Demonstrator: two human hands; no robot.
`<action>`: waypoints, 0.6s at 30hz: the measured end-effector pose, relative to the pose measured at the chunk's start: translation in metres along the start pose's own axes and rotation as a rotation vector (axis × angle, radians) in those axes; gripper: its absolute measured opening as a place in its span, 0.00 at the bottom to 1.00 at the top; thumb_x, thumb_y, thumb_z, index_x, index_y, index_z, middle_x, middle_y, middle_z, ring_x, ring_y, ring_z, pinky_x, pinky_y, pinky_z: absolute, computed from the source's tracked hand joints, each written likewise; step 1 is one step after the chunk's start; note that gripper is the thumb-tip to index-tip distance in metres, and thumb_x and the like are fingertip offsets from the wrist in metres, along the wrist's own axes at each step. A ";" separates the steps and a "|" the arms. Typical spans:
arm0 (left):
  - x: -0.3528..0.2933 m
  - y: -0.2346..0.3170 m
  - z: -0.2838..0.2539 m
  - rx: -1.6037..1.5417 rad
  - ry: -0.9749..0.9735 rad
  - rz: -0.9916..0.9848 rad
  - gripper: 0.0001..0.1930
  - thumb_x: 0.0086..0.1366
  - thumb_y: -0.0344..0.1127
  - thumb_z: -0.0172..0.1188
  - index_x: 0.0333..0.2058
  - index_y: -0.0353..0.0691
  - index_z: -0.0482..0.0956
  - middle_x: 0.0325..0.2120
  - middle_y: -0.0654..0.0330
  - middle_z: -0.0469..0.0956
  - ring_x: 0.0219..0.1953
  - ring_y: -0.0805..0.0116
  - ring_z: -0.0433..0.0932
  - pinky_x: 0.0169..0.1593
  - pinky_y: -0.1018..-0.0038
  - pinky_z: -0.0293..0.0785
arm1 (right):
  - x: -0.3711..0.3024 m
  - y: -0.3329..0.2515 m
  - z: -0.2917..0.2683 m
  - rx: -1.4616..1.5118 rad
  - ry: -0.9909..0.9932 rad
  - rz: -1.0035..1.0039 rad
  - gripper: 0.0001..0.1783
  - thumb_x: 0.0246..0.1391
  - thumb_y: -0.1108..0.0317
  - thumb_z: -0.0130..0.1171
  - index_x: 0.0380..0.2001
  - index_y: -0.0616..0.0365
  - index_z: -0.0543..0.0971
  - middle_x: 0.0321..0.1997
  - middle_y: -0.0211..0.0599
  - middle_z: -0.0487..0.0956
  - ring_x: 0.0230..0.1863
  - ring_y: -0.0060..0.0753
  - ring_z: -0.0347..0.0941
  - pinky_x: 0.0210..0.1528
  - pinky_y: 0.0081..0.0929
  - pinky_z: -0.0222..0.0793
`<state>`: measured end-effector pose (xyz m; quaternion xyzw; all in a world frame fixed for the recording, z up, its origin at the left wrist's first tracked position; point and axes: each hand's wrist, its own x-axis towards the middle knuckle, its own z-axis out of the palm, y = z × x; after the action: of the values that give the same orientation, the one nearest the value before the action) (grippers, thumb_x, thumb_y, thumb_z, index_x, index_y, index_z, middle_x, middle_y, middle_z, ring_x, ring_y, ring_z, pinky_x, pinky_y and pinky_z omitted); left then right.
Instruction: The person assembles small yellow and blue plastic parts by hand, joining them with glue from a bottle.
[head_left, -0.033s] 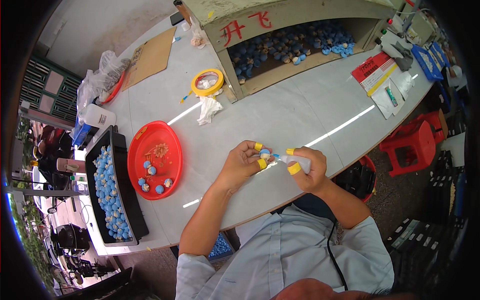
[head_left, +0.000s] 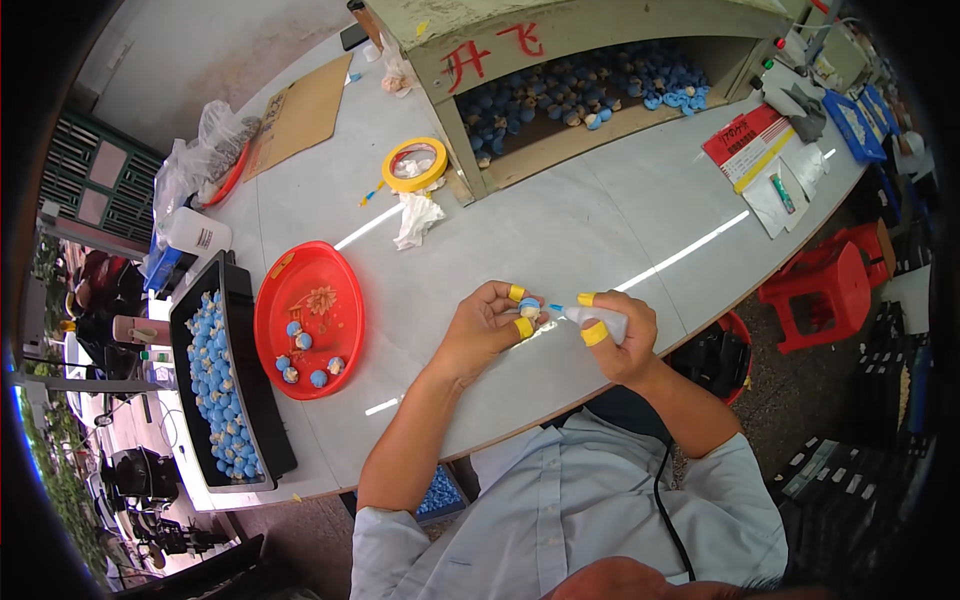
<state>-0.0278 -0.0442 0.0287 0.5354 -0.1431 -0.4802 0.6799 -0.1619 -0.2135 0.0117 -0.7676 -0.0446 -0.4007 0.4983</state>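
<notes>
Pinched between the taped thumb and forefinger of the left hand (head_left: 480,328) is a small blue-and-cream ball (head_left: 529,308), held just above the grey table (head_left: 560,240). The right hand (head_left: 630,340), also with yellow tape on thumb and forefinger, grips a white squeeze bottle (head_left: 606,323), its blue nozzle (head_left: 556,308) aimed at the ball. A slight gap seems to part nozzle and ball, though at this size I can't be fully sure.

To the left of the hands sits a round red tray (head_left: 346,290) with several similar balls (head_left: 304,341) lying loose toward its near side. Just beyond it on that side, a black bin (head_left: 268,420) holds a thick layer of blue-and-cream pieces (head_left: 215,390).

Farther across the table lie a crumpled white tissue (head_left: 418,222) and a roll of yellow tape (head_left: 388,166), the two close together. At the back stands an open-fronted, pale box (head_left: 610,28) with red marks, many blue pieces (head_left: 590,85) heaped inside; a flat cardboard sheet (head_left: 295,118) lies off to its left.
</notes>
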 end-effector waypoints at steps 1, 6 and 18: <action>0.000 0.000 0.000 -0.002 0.001 0.001 0.18 0.58 0.19 0.63 0.46 0.33 0.70 0.47 0.47 0.77 0.50 0.59 0.79 0.56 0.70 0.75 | -0.003 0.002 -0.002 0.029 0.037 0.054 0.12 0.50 0.74 0.62 0.39 0.67 0.75 0.29 0.47 0.80 0.23 0.33 0.76 0.27 0.25 0.71; 0.001 -0.001 -0.004 -0.013 0.007 -0.069 0.19 0.59 0.22 0.63 0.49 0.30 0.69 0.45 0.48 0.78 0.47 0.58 0.81 0.52 0.70 0.78 | -0.006 0.006 -0.002 0.054 0.072 0.108 0.13 0.52 0.74 0.61 0.41 0.67 0.74 0.32 0.46 0.81 0.26 0.30 0.77 0.30 0.24 0.72; 0.000 -0.001 -0.005 0.054 -0.026 -0.076 0.20 0.61 0.26 0.64 0.50 0.27 0.71 0.41 0.51 0.79 0.44 0.63 0.82 0.47 0.76 0.79 | 0.002 0.004 0.005 -0.045 -0.057 0.050 0.13 0.48 0.75 0.63 0.38 0.66 0.75 0.27 0.47 0.79 0.21 0.36 0.75 0.24 0.26 0.69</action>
<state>-0.0244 -0.0413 0.0262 0.5522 -0.1442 -0.5088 0.6445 -0.1564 -0.2119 0.0093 -0.7904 -0.0303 -0.3671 0.4894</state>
